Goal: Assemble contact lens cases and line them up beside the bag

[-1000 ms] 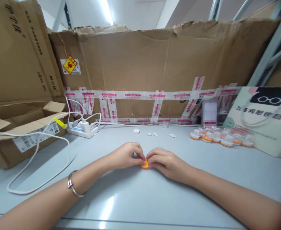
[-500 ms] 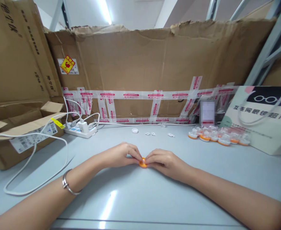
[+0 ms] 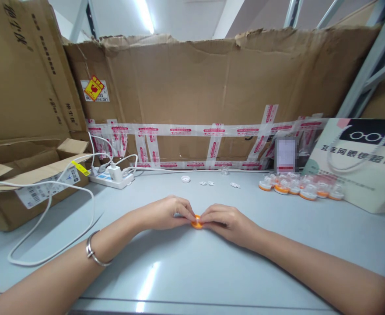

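A small orange round part (image 3: 197,223) rests on the grey table (image 3: 192,271) at the centre. My left hand (image 3: 169,213) pinches it from the left, fingers closed. From the right, my right hand (image 3: 227,221) pinches the same part with closed fingertips. Both forearms lie on the table; a metal bracelet (image 3: 92,253) circles my left wrist. Most of the part is hidden between the fingertips.
A row of several orange-and-clear parts (image 3: 299,189) stands at the back right, beside a paper bag (image 3: 363,164). Small white pieces (image 3: 208,183) lie behind my hands. A power strip (image 3: 112,177) with white cables and an open cardboard box (image 3: 25,183) sit left; a taped cardboard wall (image 3: 212,100) closes the back.
Both hands stay pinched on the orange part and barely shift; the view has moved slightly.
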`<state>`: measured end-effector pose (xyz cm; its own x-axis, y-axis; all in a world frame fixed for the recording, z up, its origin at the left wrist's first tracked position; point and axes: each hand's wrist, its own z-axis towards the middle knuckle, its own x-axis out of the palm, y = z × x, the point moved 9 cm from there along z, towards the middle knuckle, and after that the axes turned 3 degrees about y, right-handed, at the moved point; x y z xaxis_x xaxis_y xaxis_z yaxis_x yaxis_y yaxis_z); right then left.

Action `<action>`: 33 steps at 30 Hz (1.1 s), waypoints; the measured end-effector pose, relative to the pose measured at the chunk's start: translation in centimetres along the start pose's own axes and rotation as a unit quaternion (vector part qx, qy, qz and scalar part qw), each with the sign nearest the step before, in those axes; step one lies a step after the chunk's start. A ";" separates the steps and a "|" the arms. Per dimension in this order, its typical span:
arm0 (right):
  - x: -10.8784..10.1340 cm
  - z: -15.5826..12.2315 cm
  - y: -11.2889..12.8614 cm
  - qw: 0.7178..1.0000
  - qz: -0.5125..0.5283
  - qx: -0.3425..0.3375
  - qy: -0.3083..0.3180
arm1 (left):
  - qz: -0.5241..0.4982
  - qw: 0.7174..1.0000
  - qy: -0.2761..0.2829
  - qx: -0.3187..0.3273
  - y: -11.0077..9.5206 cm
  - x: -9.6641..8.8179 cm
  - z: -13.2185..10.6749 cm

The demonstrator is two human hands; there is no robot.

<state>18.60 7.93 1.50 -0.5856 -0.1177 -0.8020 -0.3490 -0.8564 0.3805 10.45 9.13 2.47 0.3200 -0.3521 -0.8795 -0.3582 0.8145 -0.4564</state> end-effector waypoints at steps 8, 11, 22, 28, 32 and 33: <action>0.5 -0.2 0.1 1.000 -0.016 0.009 0.014 | 0.057 0.998 0.004 0.003 -0.7 0.5 0.0; 0.3 -0.1 0.4 1.000 -0.021 0.008 0.014 | 0.044 0.999 0.011 -0.004 -0.7 0.3 -0.1; -0.8 0.2 -0.1 0.999 0.023 0.033 -0.011 | 0.008 0.979 0.071 -0.190 5.6 -2.7 -2.7; -0.8 0.1 -0.8 0.998 0.026 0.048 -0.013 | -0.015 0.978 0.073 -0.194 5.8 -1.4 -2.1; -0.7 0.1 -1.0 0.998 0.027 0.055 -0.008 | -0.043 0.979 0.063 -0.188 6.1 -1.0 -1.8; -0.6 0.1 -1.0 0.998 0.028 0.059 -0.004 | -0.054 0.979 0.062 -0.186 6.3 -0.9 -1.8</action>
<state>19.20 8.93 1.66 -0.6128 -0.1586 -0.7742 -0.3993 -0.7832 0.4766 6.35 13.74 0.18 0.2720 -0.4989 -0.8229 -0.6307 0.5534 -0.5440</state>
